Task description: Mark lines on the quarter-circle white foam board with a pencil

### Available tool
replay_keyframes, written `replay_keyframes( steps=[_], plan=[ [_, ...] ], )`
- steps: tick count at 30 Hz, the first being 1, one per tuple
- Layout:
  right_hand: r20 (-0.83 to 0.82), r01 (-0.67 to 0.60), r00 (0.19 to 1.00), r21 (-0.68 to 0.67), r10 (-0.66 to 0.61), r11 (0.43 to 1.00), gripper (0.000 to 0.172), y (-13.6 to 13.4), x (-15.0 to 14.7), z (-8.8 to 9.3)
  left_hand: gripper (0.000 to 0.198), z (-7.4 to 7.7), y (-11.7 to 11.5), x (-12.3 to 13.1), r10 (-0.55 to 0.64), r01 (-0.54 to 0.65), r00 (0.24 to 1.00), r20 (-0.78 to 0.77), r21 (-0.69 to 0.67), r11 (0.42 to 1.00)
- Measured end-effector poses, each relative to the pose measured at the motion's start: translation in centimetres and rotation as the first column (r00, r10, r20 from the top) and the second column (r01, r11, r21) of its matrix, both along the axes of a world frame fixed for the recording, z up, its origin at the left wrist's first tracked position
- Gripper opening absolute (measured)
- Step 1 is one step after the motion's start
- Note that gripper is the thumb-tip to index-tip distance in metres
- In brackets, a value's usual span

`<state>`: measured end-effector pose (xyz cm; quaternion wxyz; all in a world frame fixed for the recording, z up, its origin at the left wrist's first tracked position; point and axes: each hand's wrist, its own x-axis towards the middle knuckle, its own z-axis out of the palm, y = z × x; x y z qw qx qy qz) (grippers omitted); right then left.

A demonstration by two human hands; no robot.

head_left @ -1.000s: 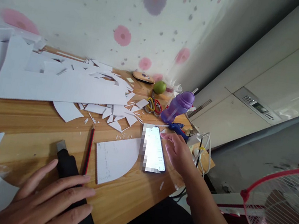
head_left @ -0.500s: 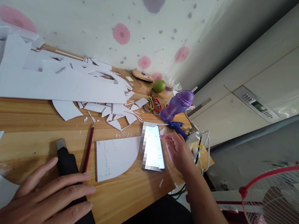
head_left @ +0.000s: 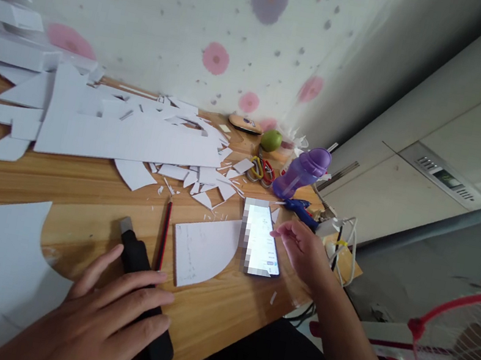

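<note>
My left hand (head_left: pixel 104 320) lies flat with its fingers spread over a black utility knife (head_left: pixel 141 293) on the wooden table (head_left: pixel 80 189). My right hand (head_left: pixel 304 254) hovers at the right edge of a lit phone (head_left: pixel 261 239), fingers loosely extended with a fingertip at the screen, holding nothing. Between the two hands lie a red pencil (head_left: pixel 164 233) and a white half-round card piece (head_left: pixel 204 249).
Large white card sheets and several offcuts (head_left: pixel 127 138) cover the back of the table. A purple bottle (head_left: pixel 301 172), blue glue gun (head_left: pixel 303 208), coloured clips (head_left: pixel 261 171), a green fruit (head_left: pixel 270 140) and white cables (head_left: pixel 342 238) crowd the far right corner. A red fan (head_left: pixel 463 343) stands at the right.
The view has shifted left and slightly down, so everything sits further right. My right hand has lifted a little beside the phone. My left hand stays on the knife.
</note>
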<state>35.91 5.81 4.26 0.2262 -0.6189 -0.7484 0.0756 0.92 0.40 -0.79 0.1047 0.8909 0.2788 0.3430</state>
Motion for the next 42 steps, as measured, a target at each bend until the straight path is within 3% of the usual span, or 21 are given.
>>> replay_keyframes(
  steps=[6,12,23,32,42],
  plan=[
    [0.031,0.002,1.0,0.003,-0.002,1.0,0.018,-0.2,0.0,0.2,0.042,0.8,-0.3,0.1,0.019,-0.016,0.997,-0.073,0.036,0.999],
    [0.043,0.032,0.999,0.003,-0.032,0.999,0.017,-0.3,-0.2,0.6,0.039,0.4,0.0,0.1,-0.011,0.011,1.0,-0.001,-0.007,1.0],
    [0.032,-0.017,0.999,-0.054,0.019,0.998,0.017,-0.6,-0.4,1.1,0.04,0.2,0.1,-0.2,-0.026,0.027,0.999,-0.044,0.006,1.0],
    [0.019,-0.046,0.999,-0.082,0.047,0.996,0.017,-0.6,-0.8,1.6,0.024,0.3,0.1,-0.1,-0.012,0.012,1.0,0.003,-0.042,0.999],
    [0.036,-0.039,0.998,-0.072,0.041,0.997,0.018,-0.5,-0.9,1.6,0.042,0.7,-0.1,0.0,0.005,-0.002,0.998,-0.066,0.04,0.999]
  ],
)
